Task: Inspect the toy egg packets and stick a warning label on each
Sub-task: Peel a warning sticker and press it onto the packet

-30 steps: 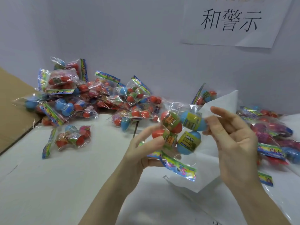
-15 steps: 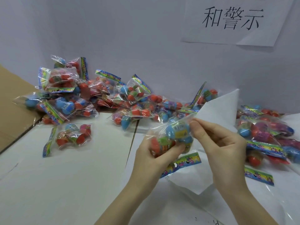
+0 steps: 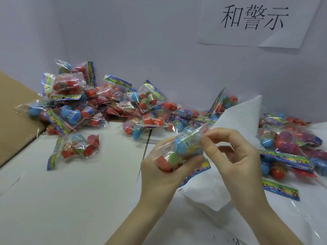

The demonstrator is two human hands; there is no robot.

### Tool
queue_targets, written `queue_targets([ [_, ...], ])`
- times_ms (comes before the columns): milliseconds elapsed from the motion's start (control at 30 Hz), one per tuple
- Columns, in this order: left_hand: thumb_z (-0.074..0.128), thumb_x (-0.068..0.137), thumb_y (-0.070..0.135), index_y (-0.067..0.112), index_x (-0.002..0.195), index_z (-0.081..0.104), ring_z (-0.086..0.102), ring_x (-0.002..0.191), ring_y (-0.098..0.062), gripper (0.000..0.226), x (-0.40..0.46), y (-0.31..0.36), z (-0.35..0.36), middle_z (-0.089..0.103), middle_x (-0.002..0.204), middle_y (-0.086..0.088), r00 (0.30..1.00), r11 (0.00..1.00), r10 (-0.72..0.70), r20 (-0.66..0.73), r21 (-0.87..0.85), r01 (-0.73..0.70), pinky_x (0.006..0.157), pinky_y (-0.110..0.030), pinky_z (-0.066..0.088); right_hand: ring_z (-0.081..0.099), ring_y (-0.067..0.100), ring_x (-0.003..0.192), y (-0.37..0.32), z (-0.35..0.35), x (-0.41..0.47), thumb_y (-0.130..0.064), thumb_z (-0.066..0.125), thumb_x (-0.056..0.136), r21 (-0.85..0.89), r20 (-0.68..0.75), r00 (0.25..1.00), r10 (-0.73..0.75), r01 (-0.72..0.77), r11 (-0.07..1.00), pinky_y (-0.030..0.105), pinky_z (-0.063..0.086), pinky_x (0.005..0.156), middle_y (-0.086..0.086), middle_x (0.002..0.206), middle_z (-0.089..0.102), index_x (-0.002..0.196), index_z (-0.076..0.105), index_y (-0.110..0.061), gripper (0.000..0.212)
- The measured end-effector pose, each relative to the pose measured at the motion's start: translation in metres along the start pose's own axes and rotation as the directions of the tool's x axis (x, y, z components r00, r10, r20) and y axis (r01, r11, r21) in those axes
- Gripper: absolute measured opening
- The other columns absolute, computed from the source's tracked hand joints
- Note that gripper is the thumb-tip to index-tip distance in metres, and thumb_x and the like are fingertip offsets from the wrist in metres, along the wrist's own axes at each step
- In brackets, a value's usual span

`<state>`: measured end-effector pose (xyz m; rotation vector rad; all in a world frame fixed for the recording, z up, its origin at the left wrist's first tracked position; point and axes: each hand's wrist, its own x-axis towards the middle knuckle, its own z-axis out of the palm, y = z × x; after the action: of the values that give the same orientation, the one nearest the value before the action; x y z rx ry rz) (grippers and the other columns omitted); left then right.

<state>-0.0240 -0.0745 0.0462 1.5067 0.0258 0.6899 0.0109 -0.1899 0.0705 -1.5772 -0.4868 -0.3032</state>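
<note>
A clear toy egg packet (image 3: pixel 184 147) with blue, green and red eggs sits in my left hand (image 3: pixel 159 174), which is cupped around it from below. Its colourful header card hangs down to the right. My right hand (image 3: pixel 235 161) pinches the packet's upper right edge between thumb and forefinger, its other fingers spread. Whether a label lies under those fingertips is hidden. A big heap of packets (image 3: pixel 109 106) lies at the back left, and another pile of packets (image 3: pixel 292 147) lies to the right.
A single packet (image 3: pixel 76 149) lies apart at the left on the white table (image 3: pixel 70 200). A white paper sheet (image 3: pixel 237 121) stands up behind my hands. A cardboard flap (image 3: pixel 12 121) borders the far left. A sign with printed characters (image 3: pixel 254 18) hangs on the wall.
The packet went from being held up by its header, eggs facing me, to lying lower in my left palm. My right hand closed in and now pinches its upper edge.
</note>
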Motion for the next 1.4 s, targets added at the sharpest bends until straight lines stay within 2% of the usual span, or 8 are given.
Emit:
queue_targets([
  [200, 0.076, 0.054, 0.037, 0.023, 0.075, 0.073, 0.07, 0.066, -0.02, 0.025, -0.002, 0.002, -0.001, 0.073, 0.069, 0.0, 0.99, 0.999, -0.022, -0.14, 0.031, 0.027, 0.06, -0.033, 0.058, 0.055, 0.01, 0.077, 0.001, 0.003, -0.002, -0.027, 0.058, 0.078, -0.127, 0.014, 0.998, -0.066, 0.068, 0.99, 0.014, 0.042, 0.065, -0.01, 0.081, 0.06, 0.075, 0.06, -0.025, 0.004],
  [367, 0.072, 0.057, 0.042, 0.022, 0.067, 0.07, 0.063, 0.058, -0.014, 0.023, -0.001, 0.001, 0.001, 0.069, 0.065, 0.004, 0.972, 0.987, 0.079, -0.22, 0.152, -0.046, 0.054, -0.023, 0.051, 0.056, 0.006, 0.076, 0.002, 0.006, -0.005, -0.028, 0.056, 0.079, -0.11, 0.035, 0.998, -0.047, 0.051, 0.993, 0.013, 0.043, 0.067, -0.012, 0.08, 0.062, 0.075, 0.059, -0.027, 0.005],
  [633, 0.084, 0.051, 0.025, 0.02, 0.083, 0.074, 0.07, 0.071, -0.016, 0.033, 0.007, 0.0, -0.007, 0.074, 0.076, 0.005, 0.999, 0.998, -0.02, 0.047, 0.061, 0.018, 0.065, -0.029, 0.057, 0.063, 0.007, 0.07, -0.001, 0.003, -0.004, -0.029, 0.068, 0.078, 0.018, -0.058, 0.997, -0.055, 0.056, 0.998, 0.013, 0.049, 0.067, -0.01, 0.076, 0.067, 0.074, 0.061, -0.035, 0.01],
  [833, 0.082, 0.061, 0.019, 0.005, 0.064, 0.067, 0.066, 0.065, -0.038, 0.021, 0.007, -0.004, -0.005, 0.067, 0.065, -0.017, 0.989, 0.992, -0.105, -0.109, 0.053, 0.111, 0.059, -0.051, 0.055, 0.066, 0.012, 0.067, 0.001, 0.003, -0.004, -0.016, 0.07, 0.076, -0.032, -0.067, 0.998, -0.015, 0.013, 0.999, 0.017, 0.05, 0.068, -0.006, 0.069, 0.068, 0.077, 0.05, -0.033, 0.026],
  [967, 0.083, 0.062, 0.009, 0.026, 0.053, 0.068, 0.067, 0.06, -0.023, 0.024, 0.009, -0.003, -0.007, 0.067, 0.06, 0.0, 0.986, 0.986, -0.097, -0.138, 0.118, 0.113, 0.06, -0.044, 0.056, 0.066, 0.014, 0.067, -0.004, 0.002, -0.005, -0.008, 0.069, 0.076, 0.013, -0.043, 0.999, 0.019, -0.019, 1.0, 0.019, 0.051, 0.07, -0.005, 0.067, 0.069, 0.077, 0.047, -0.03, 0.031],
  [1100, 0.085, 0.06, 0.013, 0.0, 0.068, 0.066, 0.064, 0.067, -0.037, 0.024, 0.009, -0.007, -0.008, 0.065, 0.065, -0.015, 0.978, 0.983, -0.091, -0.189, 0.138, 0.118, 0.061, -0.049, 0.055, 0.065, 0.015, 0.065, -0.011, 0.001, -0.006, -0.013, 0.069, 0.073, 0.065, -0.011, 1.0, 0.023, -0.023, 0.998, 0.02, 0.053, 0.07, -0.002, 0.065, 0.068, 0.077, 0.05, -0.027, 0.024],
  [1167, 0.085, 0.06, 0.016, 0.0, 0.072, 0.068, 0.065, 0.068, -0.033, 0.026, 0.009, -0.007, -0.009, 0.067, 0.066, -0.013, 0.978, 0.983, -0.087, -0.189, 0.144, 0.115, 0.062, -0.047, 0.055, 0.064, 0.015, 0.064, -0.013, 0.002, -0.006, -0.02, 0.068, 0.069, 0.09, -0.019, 0.999, 0.032, -0.03, 0.996, 0.021, 0.053, 0.069, -0.001, 0.064, 0.067, 0.077, 0.051, -0.026, 0.019],
  [1400, 0.079, 0.044, 0.033, 0.017, 0.075, 0.076, 0.072, 0.07, -0.022, 0.035, 0.01, 0.002, -0.011, 0.074, 0.075, -0.006, 0.927, 0.915, -0.366, 0.083, -0.147, 0.375, 0.053, -0.025, 0.054, 0.064, 0.007, 0.061, -0.009, -0.002, 0.0, -0.011, 0.07, 0.074, 0.049, 0.005, 0.996, 0.091, -0.091, 0.995, 0.015, 0.051, 0.064, -0.004, 0.065, 0.07, 0.084, 0.059, -0.026, 0.021],
])
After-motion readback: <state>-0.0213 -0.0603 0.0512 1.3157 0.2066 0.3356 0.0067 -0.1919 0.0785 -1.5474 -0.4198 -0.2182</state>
